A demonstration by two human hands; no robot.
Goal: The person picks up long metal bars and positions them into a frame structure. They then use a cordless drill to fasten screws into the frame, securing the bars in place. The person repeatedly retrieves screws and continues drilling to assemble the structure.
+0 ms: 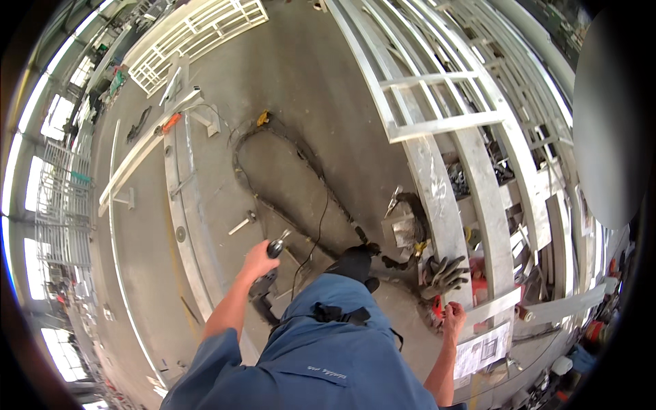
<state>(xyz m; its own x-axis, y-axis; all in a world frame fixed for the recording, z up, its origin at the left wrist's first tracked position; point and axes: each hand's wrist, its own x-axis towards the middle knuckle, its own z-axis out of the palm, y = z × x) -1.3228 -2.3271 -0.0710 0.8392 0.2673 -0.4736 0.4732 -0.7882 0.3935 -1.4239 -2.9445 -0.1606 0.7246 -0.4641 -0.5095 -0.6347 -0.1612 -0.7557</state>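
Observation:
My left hand is closed around a dark power tool with a rounded black end and a shiny metal tip, held over the floor left of my knees. Its exact kind is unclear; a dark body shows below the hand. On the right, my right hand has its fingers bent together at the edge of a metal beam, close to a small red object. Whatever is between those fingers is too small to make out. Dark grey work gloves lie on the beam just beyond that hand.
A thick dark cable loops across the floor ahead. A hammer lies left of it. Welded metal frames rest on long beams to the right. A long beam runs along the left. A printed drawing hangs near my right forearm.

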